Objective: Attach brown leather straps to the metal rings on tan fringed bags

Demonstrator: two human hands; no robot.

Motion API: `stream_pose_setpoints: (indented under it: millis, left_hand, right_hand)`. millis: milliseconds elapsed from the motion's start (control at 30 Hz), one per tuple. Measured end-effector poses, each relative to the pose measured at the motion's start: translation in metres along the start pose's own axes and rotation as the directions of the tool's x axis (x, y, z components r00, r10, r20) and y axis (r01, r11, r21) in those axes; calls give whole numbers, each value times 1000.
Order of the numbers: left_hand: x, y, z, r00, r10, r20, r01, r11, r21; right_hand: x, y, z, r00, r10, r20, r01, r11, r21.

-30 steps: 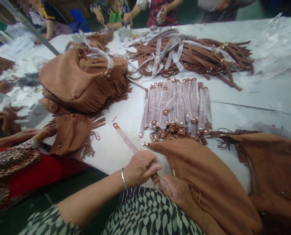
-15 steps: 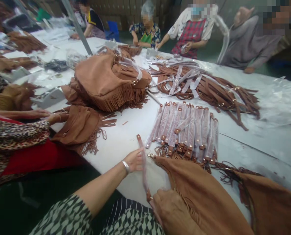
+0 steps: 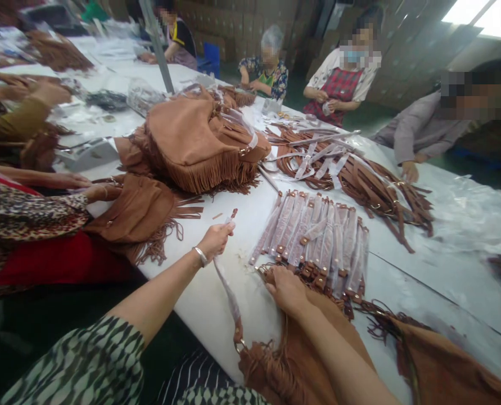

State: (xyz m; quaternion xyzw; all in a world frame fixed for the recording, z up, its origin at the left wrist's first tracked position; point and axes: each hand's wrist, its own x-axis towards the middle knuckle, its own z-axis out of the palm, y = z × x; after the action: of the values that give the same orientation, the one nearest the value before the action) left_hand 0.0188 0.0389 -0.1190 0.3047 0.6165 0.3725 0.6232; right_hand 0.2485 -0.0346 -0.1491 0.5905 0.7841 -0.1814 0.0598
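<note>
My left hand (image 3: 217, 239) is closed round the upper end of a plastic-wrapped brown strap (image 3: 228, 287), whose tip pokes out above the fingers. The strap's lower end meets a metal ring beside the fringe of a brown bag (image 3: 317, 332). At that bag's upper end, near its metal clip, my right hand (image 3: 284, 288) is closed on the edge; the fingertips are partly hidden. Just beyond it lies a row of several plastic-wrapped straps (image 3: 317, 236).
A pile of fringed bags (image 3: 191, 135) stands behind, with loose long straps (image 3: 351, 169) to its right. Another brown bag (image 3: 448, 360) lies at the right front. A person's hands hold a bag (image 3: 136, 211) at left; several people work around the table.
My left hand has moved left and up and closed on the strap. My right hand has left the strap's lower end and reached forward to the bag's top. The near bag's fringe has shifted.
</note>
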Motion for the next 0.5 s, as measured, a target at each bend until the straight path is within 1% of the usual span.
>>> stream_pose_setpoints:
  millis: [33, 67, 100, 133, 167, 200, 233, 267, 300, 333, 367, 433, 467, 500]
  left_hand:
    - [-8, 6, -10, 998, 63, -24, -62, 998, 22]
    - [-15, 12, -21, 987, 155, -45, -151, 985, 82]
    - [-21, 18, -31, 961, 272, -54, -258, 948, 186]
    - [-26, 22, -41, 919, 392, -28, -362, 873, 327]
    - [-30, 24, -50, 870, 491, 37, -446, 755, 480]
    - [-33, 26, -57, 827, 546, 130, -501, 612, 612]
    - [-35, 25, -63, 804, 552, 222, -525, 483, 701]
    - [-36, 23, -65, 803, 522, 287, -529, 403, 747]
    - [-37, 20, -64, 809, 489, 326, -530, 367, 765]
    - [-38, 17, -59, 817, 466, 339, -530, 377, 760]
    - [-38, 13, -51, 828, 451, 332, -528, 433, 730]
    - [-43, 5, -27, 864, 390, 317, -502, 639, 583]
    - [-47, 1, -12, 881, 341, 328, -466, 746, 477]
    - [-52, -2, 3, 892, 283, 353, -411, 833, 370]
  right_hand:
    - [8, 2, 8, 1000, 21, -7, -22, 999, -30]
    - [15, 2, 15, 999, 35, -17, -36, 998, -58]
    - [20, 3, 22, 999, 41, -27, -43, 996, -82]
    - [23, 3, 27, 999, 41, -35, -44, 994, -100]
    - [23, 3, 30, 998, 34, -45, -39, 993, -115]
    - [22, 3, 29, 998, 20, -59, -27, 992, -127]
    - [20, 4, 26, 997, 4, -75, -14, 991, -137]
    - [15, 5, 19, 995, -14, -95, 0, 989, -146]
    - [9, 5, 11, 993, -33, -117, 14, 988, -156]
    - [2, 6, 2, 989, -51, -140, 27, 986, -166]
    - [-6, 5, -8, 984, -66, -164, 37, 984, -177]
    - [-25, 1, -24, 976, -83, -202, 44, 980, -194]
    - [-35, -3, -29, 972, -86, -220, 42, 979, -199]
    - [-44, -8, -32, 965, -93, -245, 43, 978, -202]
